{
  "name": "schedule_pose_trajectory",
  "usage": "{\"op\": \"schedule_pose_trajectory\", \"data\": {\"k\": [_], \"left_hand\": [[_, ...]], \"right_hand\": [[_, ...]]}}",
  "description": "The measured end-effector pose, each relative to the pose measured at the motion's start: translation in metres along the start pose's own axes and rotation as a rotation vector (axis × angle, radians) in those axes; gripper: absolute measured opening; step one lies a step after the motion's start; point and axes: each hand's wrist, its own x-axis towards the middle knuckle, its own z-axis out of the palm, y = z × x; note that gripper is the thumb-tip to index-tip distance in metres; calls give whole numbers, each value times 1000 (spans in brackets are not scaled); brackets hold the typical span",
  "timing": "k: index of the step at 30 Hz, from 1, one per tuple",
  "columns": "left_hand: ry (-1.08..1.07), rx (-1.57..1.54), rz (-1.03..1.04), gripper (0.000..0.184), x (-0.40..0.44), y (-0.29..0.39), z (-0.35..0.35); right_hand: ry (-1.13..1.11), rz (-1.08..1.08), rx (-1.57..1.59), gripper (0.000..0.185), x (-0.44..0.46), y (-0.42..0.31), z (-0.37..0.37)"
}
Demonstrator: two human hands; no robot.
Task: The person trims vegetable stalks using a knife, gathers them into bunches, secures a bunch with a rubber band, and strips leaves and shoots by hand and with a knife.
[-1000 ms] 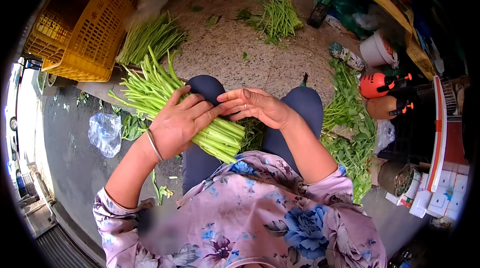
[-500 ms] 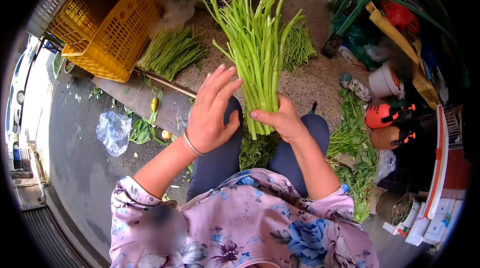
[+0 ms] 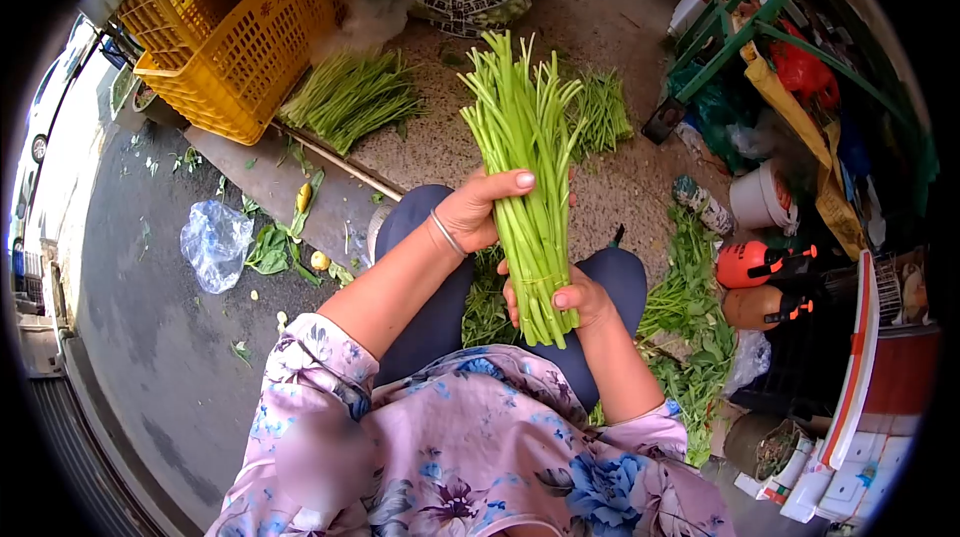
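- Held bundle of green stems (image 3: 522, 157) in both hands above the lap, nearly upright, with upper ends tilted slightly leftward.
- Judged firm but light pressure best: enough to keep loose stems together, too little to bruise or snap any.
- Judged support at two heights sound, given both holds kept in line to avoid twisting the stems or dragging the thin band (image 3: 538, 281) off level.
- Found left hand (image 3: 470, 217) closed around the middle, with left thumb (image 3: 510, 183) laid across the front and fingers mostly hidden behind.
- Found right hand (image 3: 590, 303) wrapped around the lower part near the butt ends, with right thumb (image 3: 568, 299) pressed on the front and fingertips showing at the opposite edge.
- Read both hands as curled to bundle width, neither spread wide; could not tell spacing of hidden fingers.
- Recorded beyond the knees: yellow crate (image 3: 232, 72), stem pile (image 3: 352, 102) beside it, smaller stem pile (image 3: 602, 115) partly behind the bundle.
- Recorded leafy greens (image 3: 705, 337) beside the right leg.
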Motion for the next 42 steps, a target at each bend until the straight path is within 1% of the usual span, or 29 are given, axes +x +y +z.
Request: {"op": "schedule_pose_trajectory", "data": {"k": [1, 2, 6, 8, 9, 10, 12, 13, 15, 16, 18, 19, 20, 22, 23, 24, 25, 26, 27, 29, 30, 32, 33, 34, 35, 36, 38, 40, 42], "left_hand": [[38, 48, -15, 59, 2, -3, 2], [78, 96, -28, 54, 3, -5, 4], [185, 137, -3, 47, 8, -6, 12], [250, 295, 158, 44, 15, -5, 11], [291, 294, 174, 43, 16, -5, 10], [338, 294, 199, 42, 19, -6, 10], [400, 325, 226, 41, 26, 1, 4], [414, 321, 250, 41, 32, 5, -3], [465, 545, 261, 58, 37, 21, -20], [483, 536, 282, 58, 36, 29, -28], [973, 640, 134, 82, 29, 49, -41], [969, 570, 56, 93, 11, 75, -39], [989, 556, 79, 93, 4, 84, -51], [1074, 642, 331, 84, -9, 94, -62], [1105, 722, 455, 79, -15, 99, -62], [1125, 711, 466, 79, -19, 106, -58], [1193, 894, 632, 74, -22, 110, -56], [1253, 1078, 791, 69, -25, 115, -55], [1271, 1067, 787, 69, -31, 122, -53], [1201, 1141, 1007, 63, -45, 132, -50], [1210, 1135, 1002, 63, -50, 136, -49], [1112, 1101, 1061, 63, -56, 138, -48], [1120, 1113, 1033, 62, -56, 140, -48], [1129, 1107, 1025, 62, -55, 139, -49], [1134, 1086, 1001, 62, -55, 140, -50], [1138, 1064, 981, 62, -55, 140, -51], [1154, 1065, 992, 61, -58, 142, -53], [1220, 1194, 935, 60, -62, 144, -52], [1221, 1198, 933, 58, -58, 139, -51]], "right_hand": [[-36, -31, 27, 85, 0, 8, -3], [-39, -12, 21, 85, -4, 11, -4], [157, -121, -88, 97, -12, 9, -12], [247, -209, -107, 95, -13, 6, -22], [270, -205, -225, 93, -11, 2, -16], [339, -194, -407, 86, -4, -4, -5], [584, -67, -627, 72, 12, -8, -2], [563, -54, -642, 72, 19, -10, -4], [558, -53, -495, 64, 38, -15, -9], [541, -34, -509, 64, 52, -17, -9], [563, -26, -263, 61, 85, -21, -9], [573, 55, -194, 61, 105, -21, -17], [555, 75, -212, 61, 125, -22, -20], [721, 174, -87, 62, 177, -24, -17], [709, 190, -101, 62, 206, -25, -14], [506, 46, -161, 50, 238, -25, -10], [300, -94, -212, 40, 268, -25, -7], [295, -74, -215, 40, 293, -23, -6], [350, -109, -231, 40, 315, -21, -4], [461, -186, -264, 39, 360, -20, -4], [518, -230, -279, 39, 386, -23, -5], [471, -114, -71, 50, 458, -18, -27], [476, -193, -5, 61, 472, -8, -18], [482, -182, -4, 61, 479, -2, -20], [678, -2, 76, 62, 486, 4, -20], [869, 180, 154, 64, 490, 10, -22], [781, 303, -71, 68, 472, 36, -45], [724, 342, -207, 58, 436, 44, -62], [736, 315, -255, 49, 390, 37, -80]]}}
